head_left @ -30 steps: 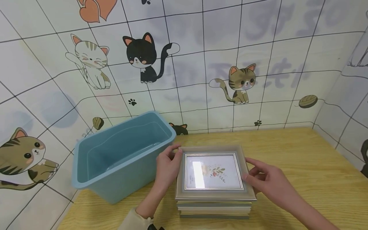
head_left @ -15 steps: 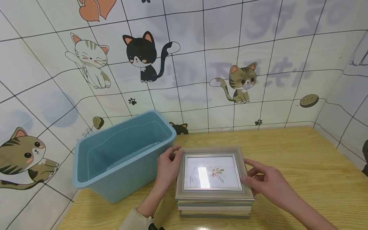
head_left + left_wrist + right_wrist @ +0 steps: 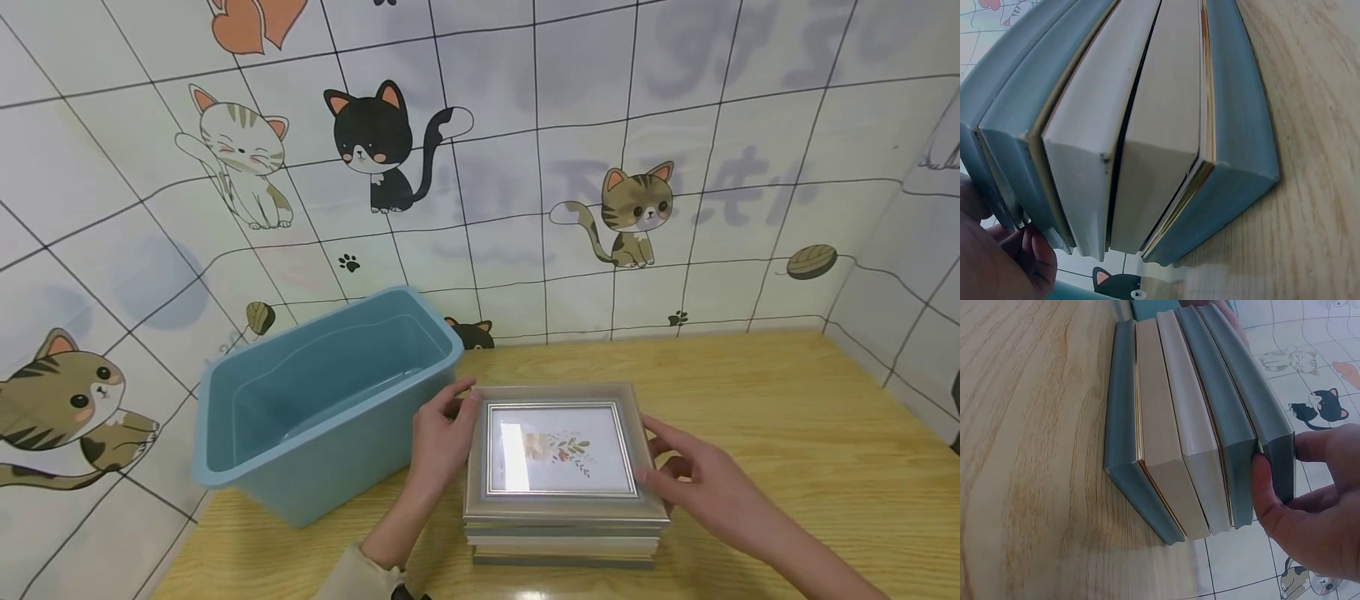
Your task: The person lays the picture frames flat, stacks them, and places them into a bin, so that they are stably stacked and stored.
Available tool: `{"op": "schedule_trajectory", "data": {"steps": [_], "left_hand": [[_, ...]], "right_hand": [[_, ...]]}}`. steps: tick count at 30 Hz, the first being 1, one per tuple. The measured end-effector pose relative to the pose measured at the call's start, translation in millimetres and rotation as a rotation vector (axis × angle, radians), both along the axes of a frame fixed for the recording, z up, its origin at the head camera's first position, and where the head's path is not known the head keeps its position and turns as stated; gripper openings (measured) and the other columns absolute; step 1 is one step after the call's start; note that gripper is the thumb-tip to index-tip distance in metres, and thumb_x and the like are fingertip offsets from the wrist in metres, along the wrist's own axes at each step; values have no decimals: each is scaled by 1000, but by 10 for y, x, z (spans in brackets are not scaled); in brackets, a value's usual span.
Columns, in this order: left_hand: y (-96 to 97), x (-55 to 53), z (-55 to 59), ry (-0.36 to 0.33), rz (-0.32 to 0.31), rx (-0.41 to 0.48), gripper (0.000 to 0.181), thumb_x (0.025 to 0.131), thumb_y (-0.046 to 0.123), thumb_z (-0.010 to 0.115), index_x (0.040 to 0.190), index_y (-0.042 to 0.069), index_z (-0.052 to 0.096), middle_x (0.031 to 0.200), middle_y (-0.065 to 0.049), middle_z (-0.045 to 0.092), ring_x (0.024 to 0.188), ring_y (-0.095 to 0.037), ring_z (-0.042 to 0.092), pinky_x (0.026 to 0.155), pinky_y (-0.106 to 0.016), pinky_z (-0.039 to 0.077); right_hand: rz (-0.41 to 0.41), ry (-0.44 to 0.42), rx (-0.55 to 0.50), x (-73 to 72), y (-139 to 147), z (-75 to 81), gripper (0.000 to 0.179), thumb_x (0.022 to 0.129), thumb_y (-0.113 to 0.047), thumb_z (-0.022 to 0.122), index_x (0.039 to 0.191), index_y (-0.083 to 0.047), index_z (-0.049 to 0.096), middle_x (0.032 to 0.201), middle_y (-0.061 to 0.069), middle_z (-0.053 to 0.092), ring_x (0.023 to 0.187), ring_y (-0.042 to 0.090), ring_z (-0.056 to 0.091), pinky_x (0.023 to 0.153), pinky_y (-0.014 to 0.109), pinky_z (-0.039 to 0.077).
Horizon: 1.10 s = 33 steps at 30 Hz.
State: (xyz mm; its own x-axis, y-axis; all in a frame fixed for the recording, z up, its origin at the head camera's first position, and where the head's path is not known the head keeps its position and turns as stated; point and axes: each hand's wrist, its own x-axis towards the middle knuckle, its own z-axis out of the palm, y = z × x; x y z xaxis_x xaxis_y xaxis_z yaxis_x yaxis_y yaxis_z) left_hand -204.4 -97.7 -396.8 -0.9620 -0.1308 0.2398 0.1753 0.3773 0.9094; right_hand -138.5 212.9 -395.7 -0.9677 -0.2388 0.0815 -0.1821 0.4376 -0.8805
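A silver-beige picture frame (image 3: 558,510) with a floral print lies on top of a stack of frames (image 3: 566,546) on the table. My left hand (image 3: 442,429) grips its left edge, thumb on the upper side. At the opposite edge my right hand (image 3: 708,483) pinches it. In the right wrist view, one finger of the right hand (image 3: 1329,500) sits in the narrow gap below the top frame (image 3: 1250,375). The left wrist view shows left-hand fingertips (image 3: 1041,256) under the top frame's edge. Grey-blue, white and cream frames make up the stack.
A blue plastic tub (image 3: 330,417) stands close behind and left of the stack, its visible inside bare. The wood-grain table (image 3: 787,417) extends to the right. A white wall covering (image 3: 510,167) with cartoon cats encloses the back and sides.
Both hands keep their hold on the top frame. Glare on its glass has shifted slightly right, then back left, and the head view has moved a little.
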Motion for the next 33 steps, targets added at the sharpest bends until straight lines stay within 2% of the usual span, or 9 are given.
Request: {"op": "schedule_trajectory", "data": {"steps": [5,11,22,33], "left_hand": [[-3,-7,-44,-9,8,10,29,103,26,63,127,16,73,105,-3,74,95,-17,64,82,-38,51],[-14,-11,-61,-26,13,8,29,102,27,63,127,16,73,111,-3,74,101,-19,64,86,-40,51],[-38,-13,-91,-51,10,1,34,103,31,62,132,15,71,128,-4,70,119,-24,62,100,-50,47],[-62,-17,-118,-79,-11,-18,36,105,30,59,136,15,68,134,-4,67,129,-26,56,110,-51,40]], "right_hand": [[39,-14,-25,0,9,-3,68,99,-9,67,155,9,33,118,19,62,75,13,62,59,33,54],[44,-21,-48,12,0,-16,70,98,-9,68,155,9,32,122,20,58,74,14,61,59,32,54],[20,10,15,19,-49,-33,72,98,-14,70,155,8,33,133,21,52,75,11,59,59,29,50],[22,-16,29,-14,-45,-53,72,99,-16,69,154,10,33,138,23,48,82,12,61,61,30,52]]}}
